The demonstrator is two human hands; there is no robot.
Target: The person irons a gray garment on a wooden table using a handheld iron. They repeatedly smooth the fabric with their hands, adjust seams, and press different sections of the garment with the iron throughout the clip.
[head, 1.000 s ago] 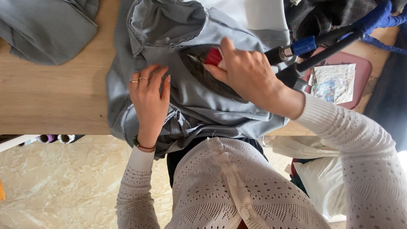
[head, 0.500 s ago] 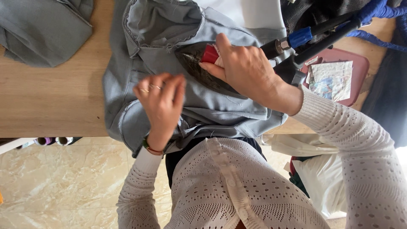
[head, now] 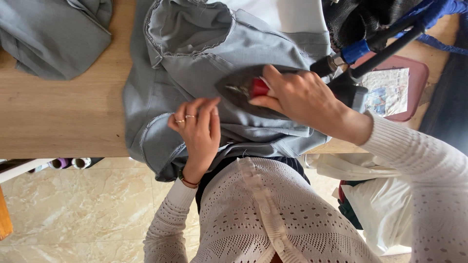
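Nearby, a grey cloth heap (head: 53, 36) flanks the ironed garment (head: 195, 63)

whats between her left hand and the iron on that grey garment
Only grey garment fabric: a short stretch of cloth with a seam separates the left hand from the iron, which the right hand grips. The head view shows it.

Matt grey woven cloth garment (head: 204, 73) on a smooth pale wooden tabletop (head: 58, 117); dark dull metal iron (head: 243, 90), glossy red plastic knob (head: 258, 87).

Wooden table (head: 58, 122) above a glossy beige marble floor (head: 87, 214)
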